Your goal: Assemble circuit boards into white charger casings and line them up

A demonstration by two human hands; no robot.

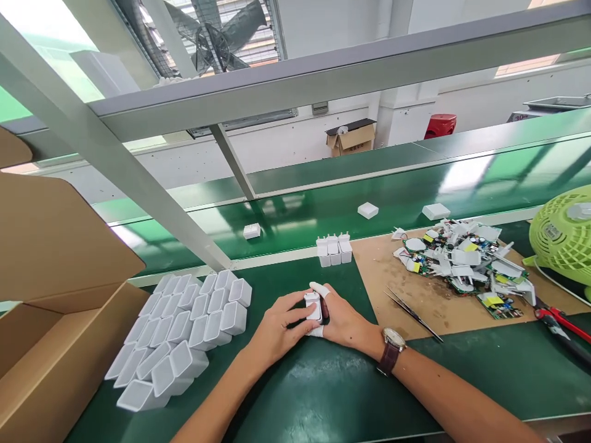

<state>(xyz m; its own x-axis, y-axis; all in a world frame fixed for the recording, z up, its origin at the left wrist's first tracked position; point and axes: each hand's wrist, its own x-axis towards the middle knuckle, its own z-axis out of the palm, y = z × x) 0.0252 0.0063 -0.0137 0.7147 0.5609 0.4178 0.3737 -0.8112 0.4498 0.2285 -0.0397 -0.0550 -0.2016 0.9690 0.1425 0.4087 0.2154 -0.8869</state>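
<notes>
Between my two hands, over the green bench, is a small white plastic charger housing. The fingers and thumb of my left hand close on its left side and front. My right hand, with white finger covers and a watch on the wrist, grips its right side; a dark part shows beside the palm. Left of my hands stand rows of open white plastic cases. Just beyond my hands, a small group of white chargers with plug pins stands upright.
A pile of circuit boards with white covers lies on a brown cardboard sheet, with tweezers nearby. Red-handled pliers and a green fan are at right. An open cardboard box stands left. White pieces rest on the green belt.
</notes>
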